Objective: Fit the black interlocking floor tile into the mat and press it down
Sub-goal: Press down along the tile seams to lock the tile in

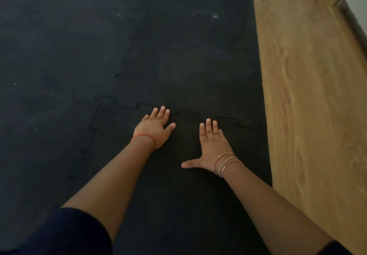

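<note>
- Black rubber interlocking floor tile (178, 175): lies flat under your palms, its toothed far edge meshed into the black tiled mat (99, 46); fitting looks done, pressing under way.
- Far seam (198, 116): a few teeth seem slightly proud; press there next.
- Left hand (155, 127): flat, fingers spread, fingertips at the seam.
- Right hand (212, 147): flat, thumb splayed, gripping nothing.
- Pale wooden floor (307, 95): borders the tile's right edge.

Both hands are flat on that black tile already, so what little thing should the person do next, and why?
Probably slide the right hand toward the wooden floor and press along the toothed seam there. Both palms lie flat on the black tile, the left hand already near the seam's middle. The teeth right of the hands show darker gaps, so that stretch may not be fully seated.
</note>
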Demonstrator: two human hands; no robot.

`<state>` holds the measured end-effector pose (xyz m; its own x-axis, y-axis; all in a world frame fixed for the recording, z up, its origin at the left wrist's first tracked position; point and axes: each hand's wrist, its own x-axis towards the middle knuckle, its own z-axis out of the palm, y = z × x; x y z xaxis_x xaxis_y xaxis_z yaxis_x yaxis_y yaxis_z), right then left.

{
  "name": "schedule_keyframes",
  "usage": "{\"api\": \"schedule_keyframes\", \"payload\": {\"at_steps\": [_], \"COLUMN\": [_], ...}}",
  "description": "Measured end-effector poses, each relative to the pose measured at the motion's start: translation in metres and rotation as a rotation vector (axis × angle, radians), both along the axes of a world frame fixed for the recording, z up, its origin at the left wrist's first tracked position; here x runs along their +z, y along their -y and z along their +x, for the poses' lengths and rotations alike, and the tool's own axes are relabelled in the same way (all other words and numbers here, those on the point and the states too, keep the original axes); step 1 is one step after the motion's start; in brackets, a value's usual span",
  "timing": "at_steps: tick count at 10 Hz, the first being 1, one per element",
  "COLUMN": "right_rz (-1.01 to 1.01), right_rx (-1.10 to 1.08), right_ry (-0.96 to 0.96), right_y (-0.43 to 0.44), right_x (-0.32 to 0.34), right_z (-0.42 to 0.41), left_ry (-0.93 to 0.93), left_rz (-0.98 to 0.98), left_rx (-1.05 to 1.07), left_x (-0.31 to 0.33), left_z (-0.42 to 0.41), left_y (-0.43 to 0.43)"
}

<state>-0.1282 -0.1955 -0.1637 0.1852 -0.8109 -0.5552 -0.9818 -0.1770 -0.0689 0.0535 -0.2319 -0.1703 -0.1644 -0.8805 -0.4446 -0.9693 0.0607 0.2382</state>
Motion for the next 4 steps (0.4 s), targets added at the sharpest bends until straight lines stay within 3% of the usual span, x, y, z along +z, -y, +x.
{"api": "schedule_keyframes", "payload": {"at_steps": [1,3,4], "right_rz": [0.034,0.027,-0.299], "right_rx": [-0.007,-0.043,-0.071], "right_ry": [-0.014,0.054,0.172], "right_y": [-0.003,-0.010,-0.042], "right_x": [0.002,0.017,0.047], "right_z": [0.001,-0.004,-0.015], "left_ry": [-0.020,0.158,0.037], "left_rz": [0.044,0.114,-0.214], "left_rx": [0.007,-0.057,-0.150], "left_x": [0.003,0.034,0.063], "left_z": [-0.002,-0.021,-0.043], "left_y": [0.001,0.003,-0.024]}}
